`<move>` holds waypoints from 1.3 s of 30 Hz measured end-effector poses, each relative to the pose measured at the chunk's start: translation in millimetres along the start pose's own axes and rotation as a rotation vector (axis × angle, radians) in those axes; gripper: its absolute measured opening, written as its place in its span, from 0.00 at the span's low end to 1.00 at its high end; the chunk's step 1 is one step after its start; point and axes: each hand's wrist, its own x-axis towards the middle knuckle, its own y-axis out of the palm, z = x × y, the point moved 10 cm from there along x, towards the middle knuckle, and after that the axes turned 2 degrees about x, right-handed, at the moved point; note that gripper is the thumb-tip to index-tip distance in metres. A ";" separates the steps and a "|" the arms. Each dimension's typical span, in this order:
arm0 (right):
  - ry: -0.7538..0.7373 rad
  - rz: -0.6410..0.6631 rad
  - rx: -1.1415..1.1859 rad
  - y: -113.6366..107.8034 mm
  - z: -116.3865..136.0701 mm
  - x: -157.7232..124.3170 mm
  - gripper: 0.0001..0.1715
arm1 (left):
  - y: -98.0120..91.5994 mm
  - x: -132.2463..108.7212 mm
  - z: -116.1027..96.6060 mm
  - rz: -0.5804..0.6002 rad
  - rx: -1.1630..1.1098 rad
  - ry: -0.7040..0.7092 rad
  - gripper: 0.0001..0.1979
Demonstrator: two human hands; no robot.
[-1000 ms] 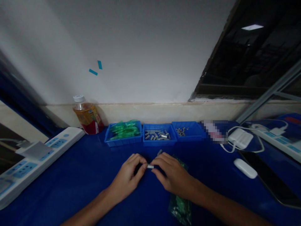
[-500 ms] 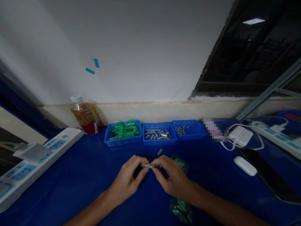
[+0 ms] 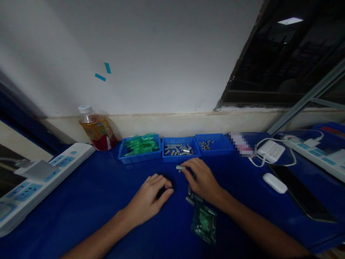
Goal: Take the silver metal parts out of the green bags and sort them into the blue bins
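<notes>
Between thumb and fingertips, my right hand [image 3: 203,180] pinches a small silver metal cylinder [image 3: 179,167], held just in front of the middle blue bin [image 3: 180,159]. My left hand [image 3: 151,197] rests lower on the blue table, fingers curled, thumb and index tips apart with nothing between them. Several loose metal cylinders [image 3: 190,200] lie below my right hand, partly hidden by it. Close by is a clear plastic bag [image 3: 204,223] with green and metallic contents. More cylinders fill the middle bin.
Left of the middle bin stands a blue bin [image 3: 140,157] of green plastic packets; the right bin [image 3: 219,149] holds small metal parts. A drink bottle [image 3: 97,129] and power strip [image 3: 48,180] are at left. A white case [image 3: 275,182], phone [image 3: 303,192] and charger [image 3: 270,151] lie at right.
My hands have parted. The right one has moved up toward the bins with the cylinder, and my left has let go. Loose cylinders and more of the bag now show.
</notes>
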 end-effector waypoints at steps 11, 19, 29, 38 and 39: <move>0.182 -0.159 -0.196 -21.8 -74.0 30.2 0.07 | 16.5 58.9 11.4 -0.097 0.316 -0.092 0.11; 0.237 -0.135 -0.161 -16.3 -83.8 42.7 0.06 | 12.3 53.9 2.6 -0.140 0.074 0.005 0.13; -0.090 0.041 0.054 2.6 1.9 13.7 0.12 | -3.5 55.2 9.6 -0.262 -0.107 -0.009 0.17; -0.023 -0.006 0.052 4.7 -5.2 10.8 0.08 | -0.8 52.5 17.2 -0.217 -0.370 -0.066 0.12; -0.011 -0.019 0.047 2.2 -6.9 11.5 0.08 | -0.8 51.9 16.5 -0.218 -0.408 -0.060 0.11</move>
